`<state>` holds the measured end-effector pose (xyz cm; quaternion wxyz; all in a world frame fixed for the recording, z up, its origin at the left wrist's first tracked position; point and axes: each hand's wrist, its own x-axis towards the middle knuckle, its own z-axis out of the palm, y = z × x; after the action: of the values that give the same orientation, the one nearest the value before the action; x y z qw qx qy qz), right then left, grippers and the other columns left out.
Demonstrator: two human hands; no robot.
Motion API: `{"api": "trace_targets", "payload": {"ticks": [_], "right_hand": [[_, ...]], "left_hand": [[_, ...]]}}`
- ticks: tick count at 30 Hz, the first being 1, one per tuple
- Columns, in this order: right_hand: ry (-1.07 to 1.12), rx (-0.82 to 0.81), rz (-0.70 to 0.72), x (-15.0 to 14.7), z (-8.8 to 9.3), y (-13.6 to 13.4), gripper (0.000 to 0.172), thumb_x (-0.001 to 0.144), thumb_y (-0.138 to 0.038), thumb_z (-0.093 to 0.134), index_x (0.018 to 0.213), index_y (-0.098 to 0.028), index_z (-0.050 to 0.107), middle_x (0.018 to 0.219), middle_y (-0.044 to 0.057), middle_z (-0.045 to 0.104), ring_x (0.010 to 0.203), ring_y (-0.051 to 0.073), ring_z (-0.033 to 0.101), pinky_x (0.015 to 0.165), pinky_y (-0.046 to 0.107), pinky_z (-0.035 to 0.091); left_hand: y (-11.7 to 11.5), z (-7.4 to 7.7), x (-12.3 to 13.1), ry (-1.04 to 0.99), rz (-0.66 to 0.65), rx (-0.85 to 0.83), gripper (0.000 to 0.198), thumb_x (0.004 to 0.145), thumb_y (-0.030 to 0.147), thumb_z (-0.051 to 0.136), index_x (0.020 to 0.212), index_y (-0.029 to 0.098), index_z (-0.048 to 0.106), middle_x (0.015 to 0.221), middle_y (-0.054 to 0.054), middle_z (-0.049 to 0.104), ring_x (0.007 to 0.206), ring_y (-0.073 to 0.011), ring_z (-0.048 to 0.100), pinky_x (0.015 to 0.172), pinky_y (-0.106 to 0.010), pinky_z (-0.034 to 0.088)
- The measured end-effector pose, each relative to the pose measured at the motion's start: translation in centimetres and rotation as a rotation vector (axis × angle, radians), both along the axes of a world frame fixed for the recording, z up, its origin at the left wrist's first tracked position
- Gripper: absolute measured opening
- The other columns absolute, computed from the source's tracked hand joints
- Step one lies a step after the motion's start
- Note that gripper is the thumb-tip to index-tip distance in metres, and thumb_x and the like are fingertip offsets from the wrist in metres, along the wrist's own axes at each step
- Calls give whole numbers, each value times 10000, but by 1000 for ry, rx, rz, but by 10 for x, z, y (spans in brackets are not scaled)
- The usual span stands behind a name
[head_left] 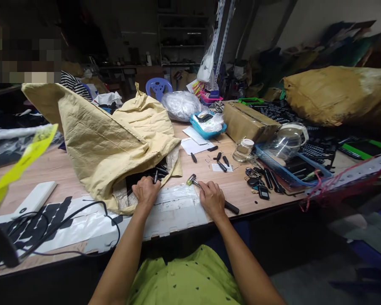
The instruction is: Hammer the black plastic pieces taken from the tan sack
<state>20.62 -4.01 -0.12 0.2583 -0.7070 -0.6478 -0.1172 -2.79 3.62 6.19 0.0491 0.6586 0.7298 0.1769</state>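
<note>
My right hand is closed around the handle of a small hammer. The hammer's head, with a yellowish face, points left over a taped grey-white board at the table's front edge. At the mouth of a large beige sack, my left hand has its fingers closed on a small dark, pen-like part, whose exact kind I cannot make out. More black pieces show inside the sack's opening, partly hidden by the cloth and my hand.
Several black pieces lie on the table beyond the hammer. To the right are a capped jar, key fobs, a blue tray and a cardboard box. A black cable and white case lie left.
</note>
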Motion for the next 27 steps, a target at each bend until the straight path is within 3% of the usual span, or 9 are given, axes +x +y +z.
{"api": "trace_targets", "payload": {"ticks": [2, 4, 7, 9, 15, 18, 21, 24, 27], "right_hand": [[4, -9, -7, -1, 1, 0, 370, 866, -108, 599, 1160, -274, 749, 875, 57, 617, 847, 211, 501, 714, 312, 348], [8, -27, -11, -2, 2, -1, 362, 875, -119, 601, 1165, -277, 748, 885, 58, 619, 853, 211, 504, 717, 313, 351], [8, -61, -22, -1, 4, 0, 360, 890, -134, 599, 1188, -281, 739, 902, 62, 617, 868, 212, 505, 727, 314, 357], [6, -82, -35, 1, 4, 1, 362, 900, -134, 594, 1197, -284, 735, 905, 63, 616, 868, 212, 508, 725, 314, 364], [104, -25, 65, 6, 11, -9, 349, 934, -142, 542, 1197, -262, 737, 893, 56, 667, 849, 193, 585, 717, 277, 442], [254, 77, 208, -5, 21, -25, 353, 999, -202, 466, 1245, -248, 714, 966, 56, 703, 891, 171, 644, 759, 246, 496], [360, 80, 405, -23, 30, -42, 357, 1024, -233, 444, 1274, -252, 698, 986, 51, 716, 912, 156, 672, 798, 234, 526], [342, 36, 529, -37, 36, -54, 353, 1018, -213, 460, 1272, -262, 701, 931, 37, 706, 858, 138, 673, 765, 215, 526], [257, 7, 548, -43, 37, -60, 367, 1007, -173, 461, 1262, -261, 710, 879, 30, 681, 787, 120, 653, 699, 190, 497]], "left_hand": [[-10, -2, -12, -79, -81, 59, 164, 803, 354, 633, 795, 212, 715, 898, -96, 719, 899, -311, 666, 749, -390, 422], [-24, -7, -24, -187, -260, 78, 134, 791, 333, 644, 842, 226, 707, 872, -54, 714, 839, -258, 653, 734, -355, 435], [-45, -17, -36, -289, -574, -14, 124, 809, 308, 649, 893, 234, 700, 841, -17, 709, 799, -217, 628, 764, -334, 448], [-54, -24, -38, -290, -678, -87, 126, 829, 311, 658, 914, 233, 708, 869, -21, 713, 841, -225, 622, 811, -351, 449], [-58, -41, -33, -298, -674, -115, 165, 872, 330, 668, 988, 241, 742, 925, -40, 694, 919, -245, 597, 875, -387, 440], [-59, -43, -30, -323, -662, -115, 151, 857, 308, 695, 979, 239, 751, 928, -37, 690, 935, -245, 598, 893, -388, 436], [-60, -43, -28, -344, -635, -116, 146, 837, 286, 723, 967, 231, 761, 923, -36, 692, 945, -246, 601, 911, -390, 430], [-62, -42, -26, -366, -619, -120, 157, 828, 272, 733, 972, 222, 770, 895, -34, 689, 927, -239, 599, 907, -384, 427], [-63, -41, -25, -382, -625, -124, 151, 827, 264, 733, 965, 224, 776, 885, -32, 689, 910, -232, 600, 892, -379, 417]]}}
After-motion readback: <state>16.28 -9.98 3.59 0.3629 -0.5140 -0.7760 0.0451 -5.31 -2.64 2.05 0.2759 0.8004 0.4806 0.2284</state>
